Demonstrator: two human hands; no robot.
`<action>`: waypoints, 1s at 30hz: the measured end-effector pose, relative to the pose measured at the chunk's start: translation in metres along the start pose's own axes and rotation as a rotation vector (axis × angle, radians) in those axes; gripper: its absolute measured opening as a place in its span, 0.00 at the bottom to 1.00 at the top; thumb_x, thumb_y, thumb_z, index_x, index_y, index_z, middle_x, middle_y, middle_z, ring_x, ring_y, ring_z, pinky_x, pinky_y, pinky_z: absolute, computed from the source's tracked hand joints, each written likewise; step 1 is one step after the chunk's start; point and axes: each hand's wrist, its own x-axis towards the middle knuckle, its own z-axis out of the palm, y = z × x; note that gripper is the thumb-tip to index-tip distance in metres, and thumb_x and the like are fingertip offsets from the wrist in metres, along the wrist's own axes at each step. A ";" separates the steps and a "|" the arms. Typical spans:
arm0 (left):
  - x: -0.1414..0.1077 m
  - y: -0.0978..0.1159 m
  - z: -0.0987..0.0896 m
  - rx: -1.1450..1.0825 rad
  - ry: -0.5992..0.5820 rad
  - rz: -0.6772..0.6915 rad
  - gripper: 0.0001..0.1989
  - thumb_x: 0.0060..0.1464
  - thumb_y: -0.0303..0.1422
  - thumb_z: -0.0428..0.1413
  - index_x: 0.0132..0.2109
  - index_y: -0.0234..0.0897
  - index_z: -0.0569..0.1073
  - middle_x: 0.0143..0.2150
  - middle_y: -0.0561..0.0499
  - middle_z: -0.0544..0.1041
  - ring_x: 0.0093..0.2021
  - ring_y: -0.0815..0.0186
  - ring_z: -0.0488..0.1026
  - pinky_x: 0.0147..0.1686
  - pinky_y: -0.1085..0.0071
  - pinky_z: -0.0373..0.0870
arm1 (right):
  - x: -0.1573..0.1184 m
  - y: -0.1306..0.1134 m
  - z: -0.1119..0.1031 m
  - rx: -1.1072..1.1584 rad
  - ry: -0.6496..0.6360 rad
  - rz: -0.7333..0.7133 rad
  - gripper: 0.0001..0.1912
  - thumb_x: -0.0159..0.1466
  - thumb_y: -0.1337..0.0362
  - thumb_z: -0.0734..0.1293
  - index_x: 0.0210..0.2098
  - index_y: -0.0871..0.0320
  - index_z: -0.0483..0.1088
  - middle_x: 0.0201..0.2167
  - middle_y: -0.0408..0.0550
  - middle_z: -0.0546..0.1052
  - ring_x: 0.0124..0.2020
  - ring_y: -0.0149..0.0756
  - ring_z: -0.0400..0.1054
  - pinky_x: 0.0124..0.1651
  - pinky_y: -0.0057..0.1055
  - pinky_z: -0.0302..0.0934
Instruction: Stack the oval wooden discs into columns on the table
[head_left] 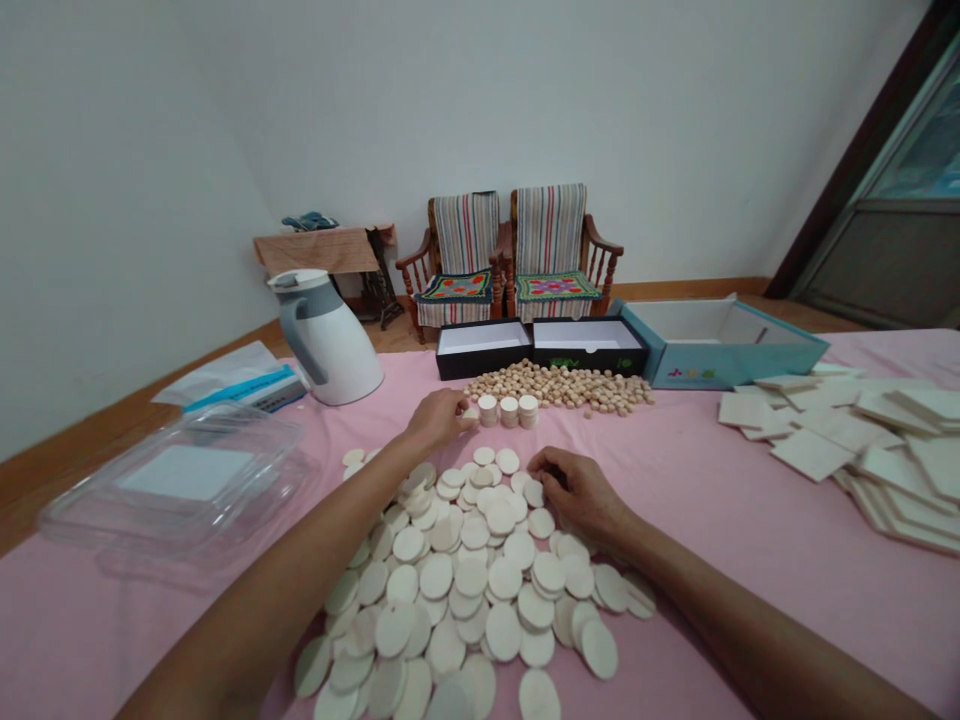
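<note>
My left hand (439,420) reaches over the pink tablecloth (787,610), its fingertips pinching a small pale wooden disc (470,413). Just to its right stand several short stacks of small discs (509,411). Behind them lies a spread of small wooden discs (559,387). My right hand (574,492) rests at the edge of a large heap of flat round wooden discs (469,580), its fingers curled onto them. Whether those fingers hold a disc is hidden.
Black open boxes (484,350) and a teal open box (720,345) stand at the back. Square wooden tiles (847,440) lie heaped on the right. A white jug (326,340) and a clear plastic tray (172,480) stand on the left. Striped chairs (502,250) stand beyond the table.
</note>
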 end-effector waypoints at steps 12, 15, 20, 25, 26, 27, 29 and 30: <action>-0.019 0.008 -0.011 0.010 -0.009 0.018 0.12 0.49 0.39 0.58 0.36 0.34 0.74 0.34 0.46 0.76 0.34 0.62 0.71 0.32 0.71 0.63 | 0.000 0.000 0.000 -0.009 0.009 -0.012 0.11 0.56 0.73 0.57 0.32 0.59 0.70 0.28 0.45 0.74 0.28 0.31 0.65 0.32 0.25 0.56; -0.031 0.019 -0.015 -0.038 -0.095 0.127 0.08 0.52 0.34 0.56 0.37 0.35 0.76 0.34 0.49 0.76 0.32 0.65 0.72 0.33 0.73 0.64 | 0.000 0.001 0.001 0.001 0.004 -0.017 0.11 0.56 0.72 0.57 0.32 0.59 0.70 0.27 0.44 0.74 0.28 0.31 0.65 0.31 0.25 0.56; -0.042 0.034 -0.017 -0.085 -0.245 0.320 0.15 0.50 0.25 0.53 0.44 0.40 0.77 0.39 0.50 0.77 0.38 0.65 0.72 0.38 0.74 0.65 | -0.001 0.001 0.001 0.009 0.007 -0.017 0.11 0.56 0.73 0.57 0.33 0.59 0.70 0.27 0.44 0.74 0.27 0.30 0.65 0.31 0.25 0.57; -0.044 0.036 -0.023 -0.070 -0.310 0.397 0.21 0.47 0.19 0.50 0.45 0.41 0.76 0.41 0.49 0.76 0.42 0.64 0.71 0.41 0.74 0.65 | -0.001 0.000 0.001 0.004 0.009 -0.020 0.11 0.56 0.73 0.57 0.32 0.59 0.70 0.28 0.45 0.74 0.28 0.31 0.65 0.32 0.26 0.57; -0.044 0.036 -0.024 -0.065 -0.313 0.393 0.21 0.47 0.19 0.50 0.45 0.41 0.76 0.41 0.49 0.76 0.42 0.64 0.71 0.41 0.74 0.65 | -0.001 0.001 0.001 0.006 0.010 -0.018 0.11 0.56 0.73 0.57 0.32 0.59 0.69 0.27 0.44 0.74 0.28 0.31 0.65 0.31 0.26 0.57; -0.044 0.035 -0.025 -0.059 -0.309 0.382 0.20 0.47 0.20 0.50 0.44 0.41 0.76 0.40 0.49 0.76 0.41 0.64 0.71 0.41 0.74 0.65 | -0.001 0.001 0.001 0.011 0.011 -0.016 0.11 0.56 0.73 0.57 0.32 0.58 0.69 0.27 0.44 0.74 0.27 0.31 0.65 0.31 0.26 0.57; -0.043 0.031 -0.025 -0.042 -0.289 0.335 0.16 0.49 0.22 0.50 0.43 0.39 0.75 0.38 0.49 0.76 0.39 0.64 0.72 0.39 0.73 0.65 | 0.000 0.002 0.002 0.023 0.010 -0.013 0.10 0.57 0.72 0.57 0.32 0.58 0.69 0.26 0.44 0.74 0.27 0.31 0.65 0.31 0.25 0.57; -0.043 0.029 -0.024 -0.032 -0.276 0.305 0.14 0.49 0.23 0.51 0.42 0.38 0.75 0.36 0.49 0.76 0.37 0.64 0.72 0.37 0.73 0.65 | 0.000 0.003 0.002 0.027 0.007 -0.012 0.10 0.57 0.72 0.57 0.32 0.58 0.69 0.26 0.44 0.74 0.27 0.31 0.65 0.31 0.25 0.57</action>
